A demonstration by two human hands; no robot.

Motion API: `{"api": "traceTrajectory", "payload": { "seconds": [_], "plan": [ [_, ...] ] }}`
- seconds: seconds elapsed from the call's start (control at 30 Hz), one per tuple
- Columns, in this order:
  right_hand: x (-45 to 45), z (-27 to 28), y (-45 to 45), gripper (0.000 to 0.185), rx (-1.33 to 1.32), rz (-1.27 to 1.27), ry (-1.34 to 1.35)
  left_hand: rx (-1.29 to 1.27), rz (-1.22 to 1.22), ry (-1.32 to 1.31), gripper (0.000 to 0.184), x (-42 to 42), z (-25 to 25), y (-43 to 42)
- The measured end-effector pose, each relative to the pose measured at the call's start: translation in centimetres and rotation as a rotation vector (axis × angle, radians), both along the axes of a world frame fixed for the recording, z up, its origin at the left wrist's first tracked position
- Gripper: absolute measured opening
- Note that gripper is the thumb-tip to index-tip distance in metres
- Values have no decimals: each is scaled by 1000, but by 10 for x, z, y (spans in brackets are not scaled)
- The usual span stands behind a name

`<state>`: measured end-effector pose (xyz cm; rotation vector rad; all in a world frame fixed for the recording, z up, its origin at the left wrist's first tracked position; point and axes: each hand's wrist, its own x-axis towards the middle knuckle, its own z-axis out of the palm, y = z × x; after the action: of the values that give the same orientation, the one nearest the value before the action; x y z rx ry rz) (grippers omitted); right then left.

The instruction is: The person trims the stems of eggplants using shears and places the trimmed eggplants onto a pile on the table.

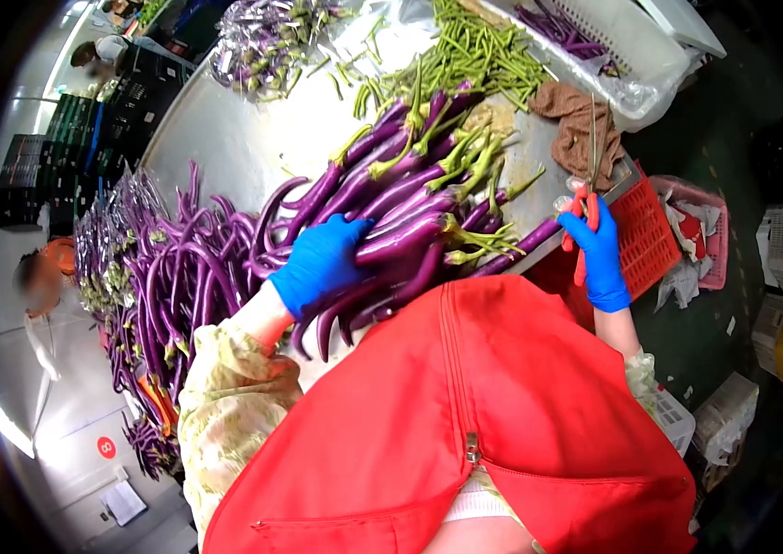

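Note:
A heap of long purple eggplants [400, 189] with green stems lies on the metal table in front of me. My left hand [322, 261], in a blue glove, rests on the near left of this heap, its fingers curled over an eggplant; the fingertips are partly hidden. To the right, at the table's edge, my right hand [601, 260] in a blue glove grips red-handled scissors [592, 205], blades pointing away from me. Another eggplant [525, 243] lies with its end close to the right hand. Beyond the scissors, a brown cloth [565, 120] is crumpled on the table corner.
More eggplants [193, 268] are piled at the left, beside plastic-wrapped bundles [114, 235]. Green beans [474, 51] lie at the back near a white crate [655, 88]. A red basket [643, 233] stands low at the right. Other people are at the far left.

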<state>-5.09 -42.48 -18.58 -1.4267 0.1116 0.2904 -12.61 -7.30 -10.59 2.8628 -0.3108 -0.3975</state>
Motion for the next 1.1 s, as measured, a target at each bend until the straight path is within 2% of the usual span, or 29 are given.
{"api": "traceTrajectory", "payload": {
  "seconds": [0.1,0.17,0.2,0.27,0.3,0.33,0.4,0.43,0.5,0.53,0.6,0.67,0.73,0.77,0.8,0.97,1.1],
  "plan": [
    [10,13,0,28,-7,13,-81,35,115,204,51,11,55,11],
    [18,18,0,18,-8,29,-92,7,151,197,53,16,89,26],
    [20,21,1,22,-40,26,-91,-21,170,173,53,17,110,33],
    [25,30,10,26,-17,31,-104,-113,379,134,54,16,141,51],
    [28,34,15,27,-15,44,-104,-325,553,181,54,17,156,56],
    [31,37,21,28,-12,59,-105,-542,624,193,55,17,163,64],
    [35,39,31,34,16,117,-94,-899,670,220,54,15,140,85],
    [37,36,38,36,33,151,-116,-1004,728,313,56,12,125,87],
    [41,27,49,42,-7,253,-175,-1326,787,373,64,1,77,86],
    [38,35,55,43,-19,322,-186,-1404,799,355,68,-6,49,89],
    [37,35,57,47,-78,542,-260,-1642,792,351,73,-15,44,60],
    [38,39,63,53,-280,696,-382,-1637,762,363,76,-22,24,65],
    [40,46,71,51,-345,746,-439,-1571,777,380,78,-27,18,64],
    [40,45,76,50,-393,685,-616,-1537,773,380,78,-27,17,63],
    [42,50,80,45,-455,693,-553,-1502,765,379,78,-27,16,62],
    [52,51,97,29,-716,432,-1036,-1484,753,344,81,-28,18,57],
    [51,60,110,25,-680,383,-1057,-1521,700,385,82,-26,12,55]
  ]
}}
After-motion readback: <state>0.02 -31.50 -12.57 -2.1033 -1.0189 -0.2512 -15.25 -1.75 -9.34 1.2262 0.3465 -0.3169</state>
